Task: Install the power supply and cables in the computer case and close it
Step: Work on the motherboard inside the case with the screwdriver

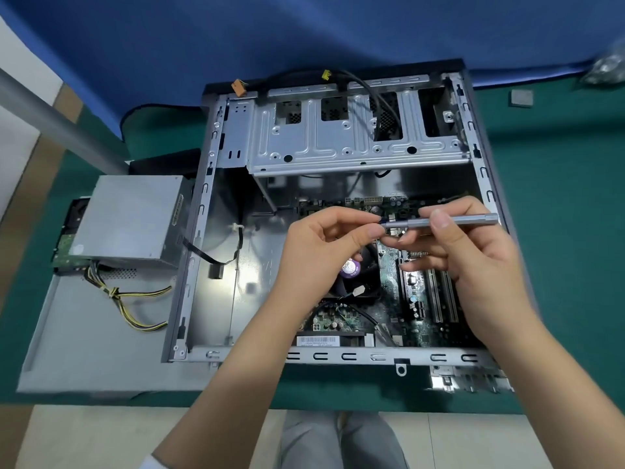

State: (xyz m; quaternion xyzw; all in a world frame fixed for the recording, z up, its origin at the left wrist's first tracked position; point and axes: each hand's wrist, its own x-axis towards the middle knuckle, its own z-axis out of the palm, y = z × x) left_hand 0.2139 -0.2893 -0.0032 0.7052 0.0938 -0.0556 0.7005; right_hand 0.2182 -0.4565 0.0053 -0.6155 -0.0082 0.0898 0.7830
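**Screwdriver held over open case; power supply outside**

Computer case (338, 211) lies open on the green bench (558, 231). Right hand (473, 258) grips a slim grey screwdriver (449, 221) above the motherboard (419, 299); left hand (324, 252) pinches its tip end. Power supply (132, 218) sits outside, left of the case, on the side panel (91, 340), its cables (135, 299) trailing nearward.
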